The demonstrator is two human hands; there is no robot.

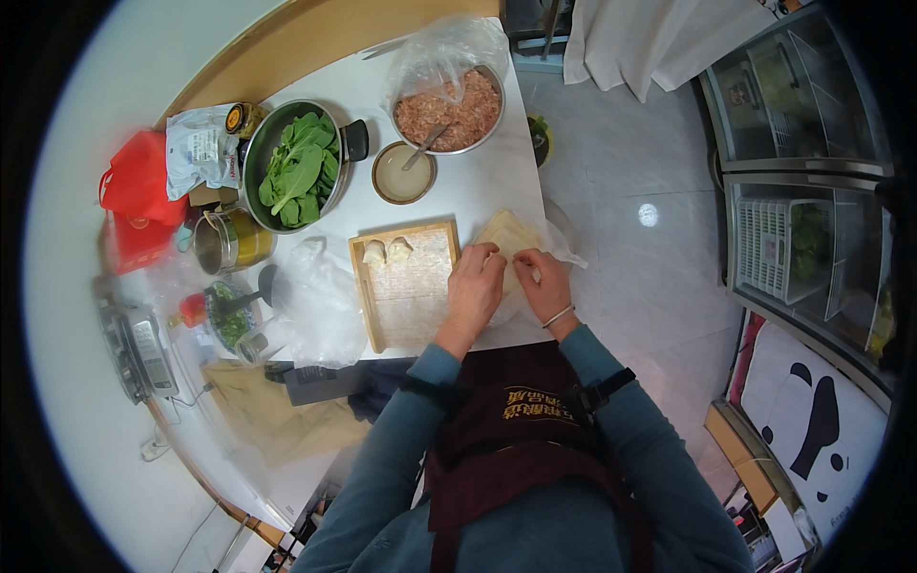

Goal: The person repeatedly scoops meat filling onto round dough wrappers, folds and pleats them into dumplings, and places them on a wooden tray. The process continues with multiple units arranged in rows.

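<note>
A stack of pale dough wrappers [504, 228] lies on clear plastic at the table's right edge. My left hand [478, 281] bends its fingers over the near left part of the stack. Close beside it, my right hand [544, 281] curls thumb and fingers together above the wrappers; whether either hand grips a sheet is too small to tell. Left of my hands sits a floured wooden tray [408, 301], with two folded dumplings [387, 251] in its far left corner. Beyond stands a metal bowl of minced meat [448, 114], a spoon [425, 145] in it, partly covered by a plastic bag [451, 50].
A small bowl of cloudy liquid [402, 174] stands before the meat. A pot of leafy greens [301, 168] has its handle towards the middle. Nearer left are a crumpled plastic bag [319, 308], a metal pot [233, 240] and a bowl of chopped greens [231, 315]. A glass-door fridge [802, 172] stands right.
</note>
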